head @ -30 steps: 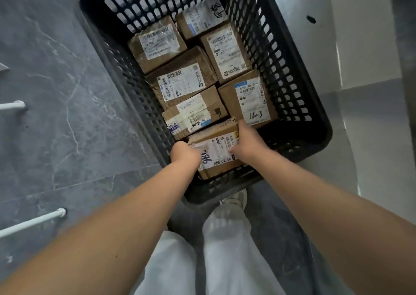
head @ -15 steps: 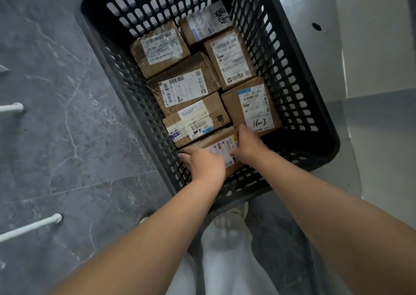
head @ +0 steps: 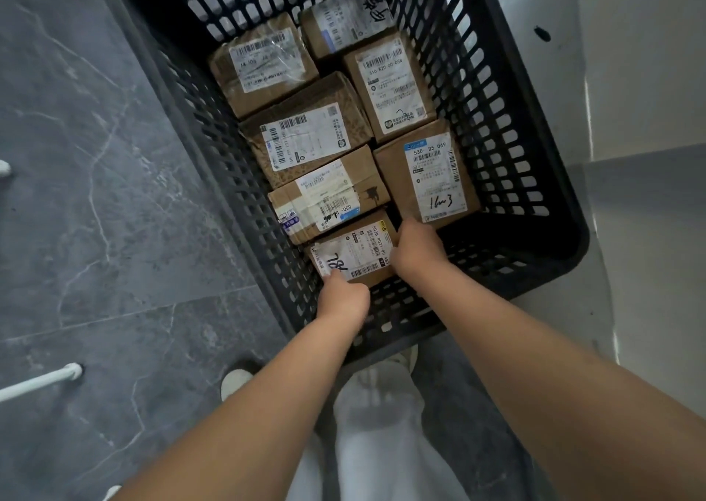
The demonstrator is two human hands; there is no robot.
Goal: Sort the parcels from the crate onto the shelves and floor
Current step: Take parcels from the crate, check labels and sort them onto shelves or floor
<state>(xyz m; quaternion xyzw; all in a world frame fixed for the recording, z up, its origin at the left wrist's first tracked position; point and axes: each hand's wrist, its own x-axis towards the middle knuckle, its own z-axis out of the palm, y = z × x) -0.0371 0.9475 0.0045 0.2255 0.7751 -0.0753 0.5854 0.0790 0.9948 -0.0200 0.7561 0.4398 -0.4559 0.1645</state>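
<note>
A black slatted crate (head: 535, 179) stands on the floor and holds several brown cardboard parcels with white labels. The nearest parcel (head: 355, 252) has a label with handwritten marks and lies against the crate's near wall. My left hand (head: 342, 296) grips its near left corner. My right hand (head: 414, 246) grips its right end. Beyond it lie a taped parcel (head: 328, 195) and a parcel marked 530 (head: 424, 172). Three more parcels lie further back.
Grey marble-look floor tiles (head: 95, 195) spread to the left. White rack legs (head: 42, 380) stand at the left edge. A pale wall and low ledge (head: 649, 195) run along the right. My white trousers and shoes (head: 378, 424) are just below the crate.
My left hand slid from on top of the nearest parcel to its near left corner, uncovering the label. The view moved closer to the crate. My right hand stayed at the parcel's right end.
</note>
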